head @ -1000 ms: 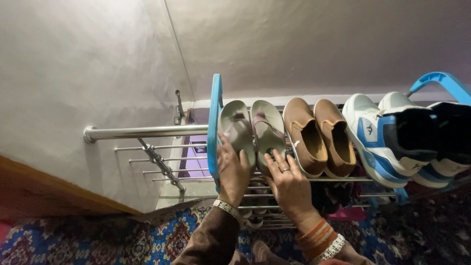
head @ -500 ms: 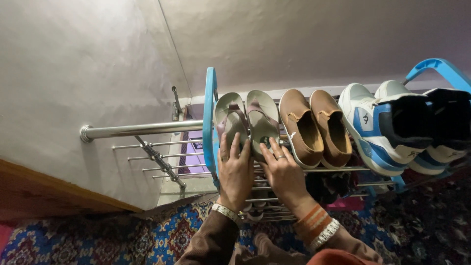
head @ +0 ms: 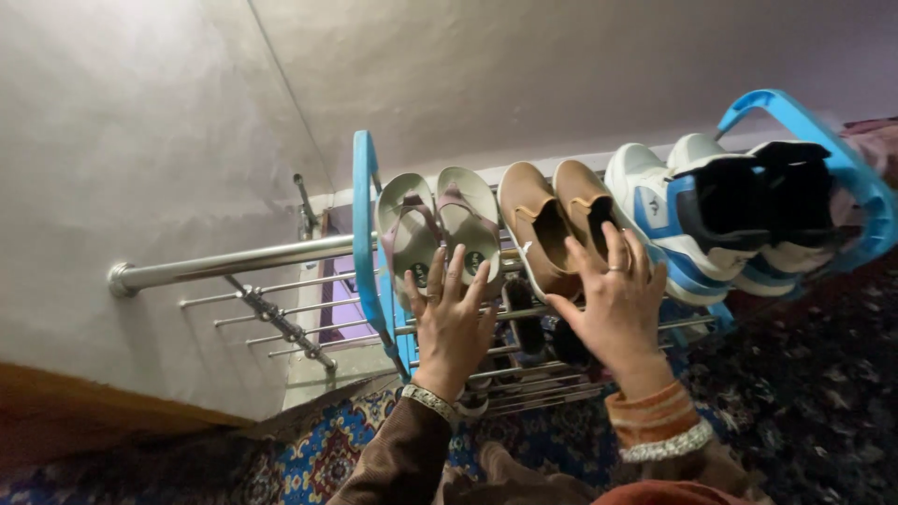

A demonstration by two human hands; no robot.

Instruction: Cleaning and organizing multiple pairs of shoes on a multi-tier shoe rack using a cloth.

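Against the grey wall stands your shoe rack (head: 368,234). Your left hand (head: 452,323), fingers spread, presses the sandals (head: 438,229) at its left end; your right hand (head: 613,299) has left them, hovering open beside the tan slip-ons (head: 552,224).

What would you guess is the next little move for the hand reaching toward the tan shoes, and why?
Probably the right hand closes on the heels of the tan slip-on shoes. Its spread fingers already rest at their near ends on the top shelf of the shoe rack, yet grip nothing. The left hand lies open against the beige sandals beside them.
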